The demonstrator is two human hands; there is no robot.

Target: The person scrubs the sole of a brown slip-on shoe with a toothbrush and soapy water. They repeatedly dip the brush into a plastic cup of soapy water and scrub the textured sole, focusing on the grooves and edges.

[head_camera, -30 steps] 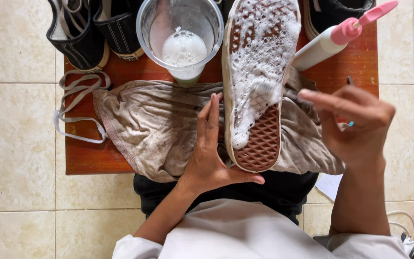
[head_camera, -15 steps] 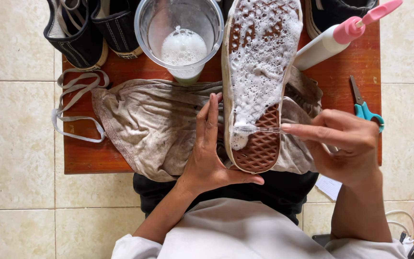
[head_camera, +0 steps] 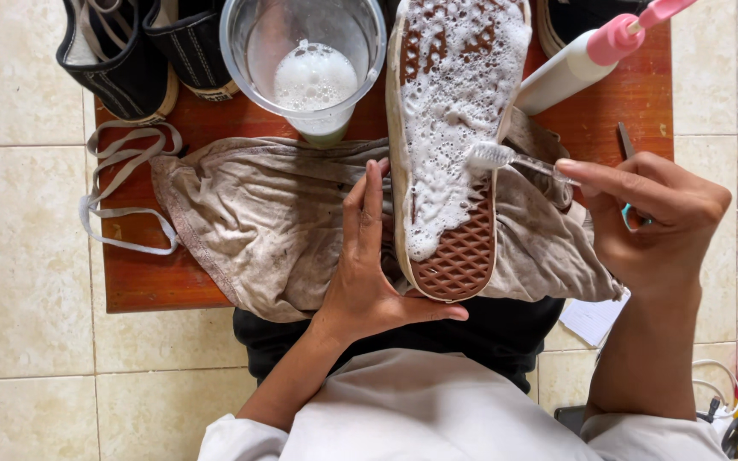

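A right hand (head_camera: 651,213) pinches the clear handle of a toothbrush (head_camera: 514,160), its white bristles pressed into the foam on an upturned shoe (head_camera: 454,145). The left hand (head_camera: 369,273) grips the shoe's heel end, fingers flat along its side and thumb hooked under the heel. The shoe lies sole-up across the middle of a reddish wooden table (head_camera: 155,282), its brown waffle-patterned sole bare at the heel and smothered in white suds from the middle to the toe, with a pale rubber rim running around the edge. It rests on a stained, crumpled beige cloth (head_camera: 258,222). Beyond it stands a clear plastic cup (head_camera: 301,60) holding foamy liquid, just left of the toe. A white bottle with a pink pump (head_camera: 591,51) lies to the right, loose shoelaces (head_camera: 121,196) trail off the table's left edge, and dark shoes (head_camera: 130,51) sit at the far left corner.
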